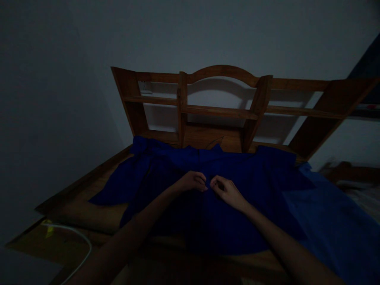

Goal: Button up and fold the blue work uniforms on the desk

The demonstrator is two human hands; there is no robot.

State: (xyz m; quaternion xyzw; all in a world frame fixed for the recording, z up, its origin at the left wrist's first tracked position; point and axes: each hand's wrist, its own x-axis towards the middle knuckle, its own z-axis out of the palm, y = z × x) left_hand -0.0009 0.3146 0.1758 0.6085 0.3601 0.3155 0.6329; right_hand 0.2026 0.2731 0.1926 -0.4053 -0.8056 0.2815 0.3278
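Observation:
A dark blue short-sleeved shirt (231, 229) lies spread on a wooden desktop (89, 213), its collar side toward the shelf and its sleeves out to both sides. Over the middle of the shirt front, my left hand (192, 181) has its fingers curled into a pinch at the cloth. My right hand (228, 190) faces it a short gap away, thumb and fingertips closed together on the same front strip. The light is dim, so any button between the fingertips is too small to see.
Behind the shirt stands a wooden shelf unit (219, 112) against a pale wall. Lighter blue cloth (332, 221) hangs at the right. A white cable (80, 233) curves past the lower left, near a yellow tag (49, 228). A socket (146, 88) shows behind the left shelf.

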